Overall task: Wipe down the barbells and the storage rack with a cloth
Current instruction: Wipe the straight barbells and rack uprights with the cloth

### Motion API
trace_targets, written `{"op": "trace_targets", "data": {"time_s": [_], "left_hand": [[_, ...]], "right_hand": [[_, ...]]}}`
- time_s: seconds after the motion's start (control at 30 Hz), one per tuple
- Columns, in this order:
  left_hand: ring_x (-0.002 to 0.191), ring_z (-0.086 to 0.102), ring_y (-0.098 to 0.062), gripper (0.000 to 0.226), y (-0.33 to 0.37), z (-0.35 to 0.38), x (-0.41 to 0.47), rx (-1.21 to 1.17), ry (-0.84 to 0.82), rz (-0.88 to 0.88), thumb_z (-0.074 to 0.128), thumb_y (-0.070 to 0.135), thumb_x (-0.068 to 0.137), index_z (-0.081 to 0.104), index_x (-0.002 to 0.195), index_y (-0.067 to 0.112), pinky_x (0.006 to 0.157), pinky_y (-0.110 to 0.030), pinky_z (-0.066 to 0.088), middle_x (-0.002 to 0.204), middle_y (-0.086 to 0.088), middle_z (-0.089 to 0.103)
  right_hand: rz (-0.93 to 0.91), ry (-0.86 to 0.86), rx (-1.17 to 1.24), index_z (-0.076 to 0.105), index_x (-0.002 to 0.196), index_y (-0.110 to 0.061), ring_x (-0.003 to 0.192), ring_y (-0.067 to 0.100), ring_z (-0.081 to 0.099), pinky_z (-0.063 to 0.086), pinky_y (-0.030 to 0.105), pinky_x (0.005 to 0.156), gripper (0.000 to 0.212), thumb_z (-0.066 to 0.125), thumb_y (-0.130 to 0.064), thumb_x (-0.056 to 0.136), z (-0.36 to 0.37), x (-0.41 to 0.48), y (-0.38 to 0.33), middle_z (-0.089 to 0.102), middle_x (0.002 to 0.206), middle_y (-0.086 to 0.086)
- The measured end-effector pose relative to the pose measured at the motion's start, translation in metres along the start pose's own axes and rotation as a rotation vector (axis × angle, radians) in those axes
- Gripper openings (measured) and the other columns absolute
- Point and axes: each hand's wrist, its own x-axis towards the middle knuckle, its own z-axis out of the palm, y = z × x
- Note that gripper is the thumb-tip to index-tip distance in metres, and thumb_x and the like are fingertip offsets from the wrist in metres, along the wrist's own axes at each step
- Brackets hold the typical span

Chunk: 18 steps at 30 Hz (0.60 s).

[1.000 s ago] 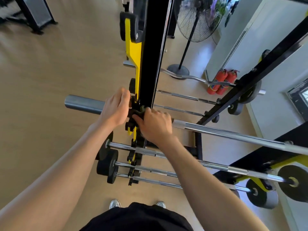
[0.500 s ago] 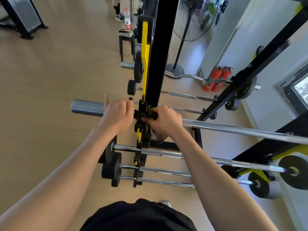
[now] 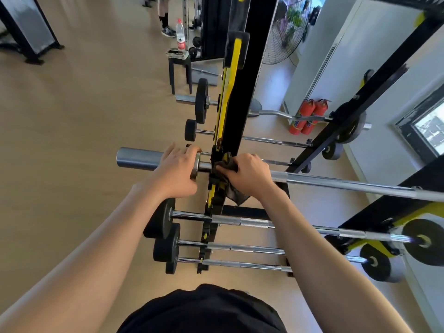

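Gripping the barbell [image 3: 137, 158] at its collar with the left hand [image 3: 176, 173], just left of the rack upright [image 3: 242, 104]; bunching the dark cloth [image 3: 236, 195] in the right hand [image 3: 249, 175], pressed against that upright. Shifted the left hand outward since a second ago, baring shaft for wiping. Cannot make out right fingertips under cloth, nor the bar's far end.

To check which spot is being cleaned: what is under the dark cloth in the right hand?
The cloth, gripped by the right hand, lies on the barbell where it meets the rack upright. The metal beneath is covered.
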Motion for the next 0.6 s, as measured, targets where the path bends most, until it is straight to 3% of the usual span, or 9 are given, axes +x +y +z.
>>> {"op": "trace_targets", "data": {"time_s": [0.1, 0.17, 0.27, 0.4, 0.5, 0.6], "left_hand": [[0.125, 0.052, -0.026, 0.082, 0.007, 0.006, -0.006, 0.130, 0.081, 0.030, 0.078, 0.018, 0.080, 0.032, 0.148, 0.013, 0.124, -0.045, 0.023, 0.123, -0.002, 0.058], [0.120, 0.054, -0.024, 0.080, 0.010, 0.007, -0.005, 0.184, 0.097, 0.028, 0.079, 0.016, 0.080, 0.033, 0.145, 0.012, 0.120, -0.044, 0.029, 0.120, -0.002, 0.057], [0.122, 0.053, -0.025, 0.084, 0.012, 0.006, -0.003, 0.215, 0.109, 0.016, 0.082, 0.016, 0.077, 0.033, 0.144, 0.011, 0.118, -0.043, 0.032, 0.123, -0.004, 0.057], [0.120, 0.055, -0.029, 0.083, 0.016, 0.011, -0.002, 0.229, 0.169, -0.016, 0.084, 0.019, 0.074, 0.039, 0.142, 0.008, 0.117, -0.045, 0.033, 0.121, -0.007, 0.060], [0.116, 0.055, -0.029, 0.078, 0.019, 0.012, -0.001, 0.206, 0.182, -0.051, 0.082, 0.025, 0.072, 0.042, 0.137, 0.009, 0.116, -0.046, 0.033, 0.116, -0.007, 0.060], [0.130, 0.048, -0.035, 0.082, 0.020, 0.011, -0.003, 0.146, 0.130, -0.084, 0.077, 0.031, 0.077, 0.035, 0.146, 0.011, 0.125, -0.053, 0.018, 0.130, -0.011, 0.057]], "right_hand": [[-0.198, 0.135, 0.019, 0.070, 0.093, -0.018, 0.073, 0.018, 0.063, 0.061, 0.042, 0.072, 0.005, 0.070, -0.022, 0.096, 0.008, -0.013, 0.012, 0.064, 0.078, -0.007], [-0.419, 0.326, -0.034, 0.074, 0.102, -0.011, 0.088, 0.023, 0.066, 0.061, 0.042, 0.085, 0.014, 0.070, -0.005, 0.091, 0.023, -0.022, 0.023, 0.072, 0.091, 0.001], [-0.614, 0.481, -0.120, 0.072, 0.117, -0.001, 0.116, 0.032, 0.066, 0.053, 0.045, 0.104, 0.023, 0.061, -0.002, 0.098, 0.049, -0.026, 0.026, 0.073, 0.117, 0.015], [-0.653, 0.480, -0.044, 0.071, 0.126, -0.003, 0.136, 0.032, 0.057, 0.046, 0.051, 0.112, 0.029, 0.060, -0.005, 0.099, 0.057, -0.020, 0.028, 0.067, 0.136, 0.015], [-0.603, 0.352, 0.076, 0.070, 0.130, -0.007, 0.143, 0.027, 0.051, 0.042, 0.051, 0.116, 0.040, 0.063, 0.003, 0.092, 0.044, -0.023, 0.025, 0.064, 0.143, 0.009], [-0.580, 0.307, 0.048, 0.067, 0.135, -0.008, 0.138, 0.027, 0.056, 0.045, 0.051, 0.114, 0.050, 0.069, 0.004, 0.086, 0.028, -0.026, 0.046, 0.065, 0.140, 0.010]]}}
